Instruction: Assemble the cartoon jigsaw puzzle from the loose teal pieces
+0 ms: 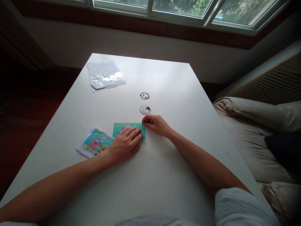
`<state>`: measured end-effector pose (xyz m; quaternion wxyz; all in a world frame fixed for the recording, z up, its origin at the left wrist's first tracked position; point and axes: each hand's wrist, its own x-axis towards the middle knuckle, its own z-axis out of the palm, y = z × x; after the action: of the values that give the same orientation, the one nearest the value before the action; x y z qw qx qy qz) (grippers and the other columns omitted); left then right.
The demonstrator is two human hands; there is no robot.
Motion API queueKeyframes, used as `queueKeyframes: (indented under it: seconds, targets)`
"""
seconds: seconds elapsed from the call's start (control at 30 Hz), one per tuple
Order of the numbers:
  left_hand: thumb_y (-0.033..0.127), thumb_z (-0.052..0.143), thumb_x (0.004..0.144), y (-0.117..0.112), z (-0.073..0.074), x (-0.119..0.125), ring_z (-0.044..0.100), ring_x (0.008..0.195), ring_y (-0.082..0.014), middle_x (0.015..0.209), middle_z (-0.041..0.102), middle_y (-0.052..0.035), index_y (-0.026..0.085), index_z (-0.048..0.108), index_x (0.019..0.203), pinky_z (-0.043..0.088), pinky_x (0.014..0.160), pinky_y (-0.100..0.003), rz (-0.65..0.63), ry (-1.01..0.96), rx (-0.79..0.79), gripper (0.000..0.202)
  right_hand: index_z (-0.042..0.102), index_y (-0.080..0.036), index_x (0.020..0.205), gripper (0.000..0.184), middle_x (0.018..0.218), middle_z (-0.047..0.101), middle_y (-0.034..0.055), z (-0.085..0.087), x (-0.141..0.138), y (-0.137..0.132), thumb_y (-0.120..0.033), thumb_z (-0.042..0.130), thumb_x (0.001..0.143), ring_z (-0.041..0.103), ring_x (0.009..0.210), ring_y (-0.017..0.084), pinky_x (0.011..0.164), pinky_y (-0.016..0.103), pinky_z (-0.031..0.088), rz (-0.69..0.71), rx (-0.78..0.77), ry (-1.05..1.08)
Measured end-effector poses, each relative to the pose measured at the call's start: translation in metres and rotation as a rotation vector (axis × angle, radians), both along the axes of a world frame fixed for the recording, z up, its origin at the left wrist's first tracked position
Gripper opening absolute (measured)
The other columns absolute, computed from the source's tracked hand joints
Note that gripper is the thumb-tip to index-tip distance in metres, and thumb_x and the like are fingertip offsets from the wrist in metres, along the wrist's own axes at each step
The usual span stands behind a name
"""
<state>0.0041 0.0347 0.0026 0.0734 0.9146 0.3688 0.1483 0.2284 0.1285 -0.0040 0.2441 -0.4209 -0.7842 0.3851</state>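
A small teal jigsaw puzzle with cartoon figures lies flat on the white table. My left hand rests palm down across its middle and lower part, fingers stretched out, covering much of the picture. At the upper right corner of the puzzle, my right hand pinches with thumb and forefinger at a small puzzle piece, mostly hidden by the fingertips. Left of the puzzle and partly behind my left hand is a picture card with the same cartoon scene and a white border, lying at an angle.
Papers in a clear plastic sleeve lie at the table's far left. Two round metal-rimmed fittings sit in the tabletop just beyond my right hand. A cushioned sofa stands along the right side, with windows past the far edge.
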Motion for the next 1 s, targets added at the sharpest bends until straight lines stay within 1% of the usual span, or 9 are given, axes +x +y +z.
queueKeyframes:
  seconds: [0.1,0.2,0.3,0.5,0.6,0.67,0.8,0.9,1.0]
  targets:
    - [0.032,0.050,0.099,0.000,0.000,0.000,0.048,0.134,-0.0330,0.143,0.055,-0.0151,0.017,0.058,0.134,0.041,0.112,-0.054,-0.002,0.014,0.000,0.039,0.069,-0.020,0.089,0.012,0.081,0.066,-0.0008,-0.002,-0.002,-0.001,-0.017,0.058,0.085,0.057,0.073,0.013,0.068,0.024,0.041,-0.017,0.046,-0.019]
    - [0.033,0.049,0.100,0.000,0.000,0.000,0.048,0.133,-0.0334,0.144,0.055,-0.0151,0.017,0.058,0.134,0.041,0.112,-0.054,-0.001,0.028,0.006,0.039,0.068,-0.020,0.087,0.009,0.083,0.064,0.0010,-0.002,-0.003,-0.002,-0.015,0.060,0.085,0.055,0.075,0.014,0.069,0.025,0.041,-0.038,0.139,-0.057]
    - [0.033,0.048,0.100,0.000,0.000,0.000,0.048,0.133,-0.0336,0.144,0.055,-0.0148,0.017,0.058,0.134,0.041,0.112,-0.055,0.002,0.040,0.007,0.039,0.068,-0.020,0.085,0.009,0.084,0.061,0.0024,-0.003,-0.004,-0.003,-0.014,0.062,0.086,0.054,0.080,0.016,0.072,0.027,0.041,-0.027,0.215,-0.098]
    - [0.034,0.048,0.100,0.000,0.000,0.000,0.048,0.133,-0.0334,0.144,0.054,-0.0147,0.017,0.057,0.134,0.041,0.113,-0.054,0.004,0.045,0.001,0.039,0.069,-0.021,0.088,0.009,0.086,0.060,0.0034,-0.007,-0.004,-0.003,-0.016,0.063,0.090,0.053,0.086,0.018,0.077,0.028,0.042,-0.008,0.288,-0.134]
    - [0.034,0.048,0.100,0.000,0.000,0.001,0.047,0.133,-0.0335,0.144,0.054,-0.0146,0.017,0.057,0.135,0.041,0.112,-0.054,0.002,0.047,0.003,0.040,0.070,-0.022,0.088,0.009,0.086,0.061,0.0037,-0.009,-0.004,-0.002,-0.016,0.064,0.089,0.053,0.087,0.018,0.079,0.029,0.043,0.000,0.300,-0.137]
    - [0.034,0.048,0.100,0.000,0.000,0.000,0.047,0.133,-0.0336,0.144,0.054,-0.0147,0.017,0.057,0.135,0.041,0.112,-0.054,0.002,0.049,0.003,0.040,0.071,-0.022,0.090,0.011,0.088,0.063,0.0036,-0.010,-0.002,0.001,-0.016,0.062,0.090,0.055,0.086,0.018,0.078,0.029,0.043,-0.019,0.282,-0.106]
    - [0.033,0.049,0.099,0.000,-0.001,0.000,0.047,0.134,-0.0330,0.144,0.054,-0.0147,0.018,0.057,0.135,0.041,0.112,-0.054,0.000,0.037,0.003,0.040,0.071,-0.022,0.100,0.017,0.087,0.066,0.0014,-0.015,0.007,0.012,-0.019,0.056,0.092,0.055,0.073,0.014,0.071,0.028,0.043,-0.150,0.215,0.001]
    - [0.032,0.050,0.098,0.000,-0.001,0.000,0.048,0.133,-0.0325,0.143,0.055,-0.0148,0.019,0.057,0.135,0.042,0.112,-0.054,0.003,0.019,-0.006,0.040,0.071,-0.021,0.097,0.015,0.085,0.067,0.0014,-0.018,0.013,0.020,-0.021,0.057,0.091,0.054,0.071,0.015,0.069,0.028,0.043,-0.191,0.230,0.019]
    - [0.031,0.051,0.098,0.000,0.000,0.000,0.049,0.133,-0.0323,0.143,0.056,-0.0150,0.019,0.058,0.135,0.042,0.112,-0.054,0.006,0.002,-0.016,0.040,0.071,-0.021,0.095,0.014,0.086,0.066,0.0021,-0.018,0.015,0.021,-0.020,0.057,0.091,0.054,0.074,0.015,0.071,0.028,0.042,-0.169,0.255,0.013]
